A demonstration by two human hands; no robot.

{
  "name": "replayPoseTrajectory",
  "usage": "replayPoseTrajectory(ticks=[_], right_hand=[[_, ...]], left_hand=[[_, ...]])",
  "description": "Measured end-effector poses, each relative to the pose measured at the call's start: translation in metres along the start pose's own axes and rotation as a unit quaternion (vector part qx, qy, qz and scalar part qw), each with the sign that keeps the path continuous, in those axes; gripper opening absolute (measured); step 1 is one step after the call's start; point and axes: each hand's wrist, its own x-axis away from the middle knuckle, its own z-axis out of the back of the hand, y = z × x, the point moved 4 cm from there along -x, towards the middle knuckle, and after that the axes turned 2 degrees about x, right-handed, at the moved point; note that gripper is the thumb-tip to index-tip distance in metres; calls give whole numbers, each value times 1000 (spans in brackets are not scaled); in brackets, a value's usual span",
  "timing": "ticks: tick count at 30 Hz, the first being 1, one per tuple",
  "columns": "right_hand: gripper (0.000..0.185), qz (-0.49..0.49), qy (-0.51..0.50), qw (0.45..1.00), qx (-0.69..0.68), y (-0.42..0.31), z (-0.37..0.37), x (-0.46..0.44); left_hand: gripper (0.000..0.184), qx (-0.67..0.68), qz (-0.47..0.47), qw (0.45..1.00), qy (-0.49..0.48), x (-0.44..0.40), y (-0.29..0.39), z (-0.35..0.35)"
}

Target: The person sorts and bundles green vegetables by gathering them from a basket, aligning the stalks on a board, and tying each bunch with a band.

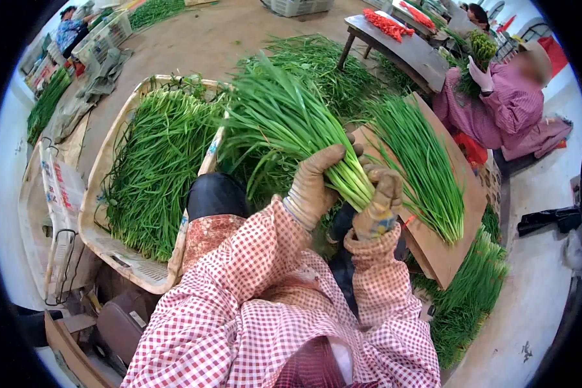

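Observation:
A thick bunch of green chives [291, 123] is held up in front of me, leaves fanned to the upper left and pale stem ends to the lower right. My left hand [315, 186], in a dirty work glove, is wrapped around the stems. At the stem ends is my right hand [378, 204], gloved too, its fingers curled in against them. Beside it, a flat row of chives [423, 168] lies on a brown board [475, 187]. Left of my knee, a cream plastic crate [87, 194] holds more chives [165, 161], several bundles deep.
Loose chives [304, 64] are heaped on the floor ahead, and another pile [465, 304] lies right of the board. A low table [407, 55] bears red ties [388, 26]. A co-worker [517, 100] sits at the right holding greens; another person [71, 32] is far left.

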Motion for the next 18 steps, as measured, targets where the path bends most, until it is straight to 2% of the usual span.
replayPoseTrajectory(ticks=[2, 4, 6, 9, 10, 12, 13, 14, 16, 17, 18], right_hand=[[17, -40, 9, 997, -64, 7, 6, -2], [18, -89, 14, 995, 31, 0, -12, -6], [41, -187, -6, 971, 150, -18, -25, -13], [90, -258, -196, 871, 368, -28, -23, -30], [90, -264, -200, 869, 369, -25, -26, -25], [86, -273, -262, 821, 428, -14, -35, -11], [83, -232, -296, 786, 491, -9, -42, -13], [83, -232, -301, 784, 492, -1, -39, -8], [77, -216, -217, 775, 553, 21, -15, 8], [63, -179, -217, 812, 512, 28, -6, 9], [63, -181, -218, 813, 509, 31, -7, 7]], left_hand=[[46, -25, 16, 999, 29, -2, 6, -1], [44, -47, 19, 998, 40, -5, 13, 2], [42, -53, 0, 998, 45, -6, 18, 10], [38, -108, -8, 993, 37, 0, 26, 11], [38, -103, -11, 994, 42, 2, 23, 15], [36, -140, -1, 984, 114, -2, 16, 23], [35, -135, 14, 983, 123, -1, 17, 24], [35, -132, 10, 983, 123, -3, 19, 25], [36, -191, 54, 970, 139, -5, 22, 29], [41, -210, 57, 972, 88, -9, 25, 33], [41, -211, 56, 972, 92, -6, 29, 37]])
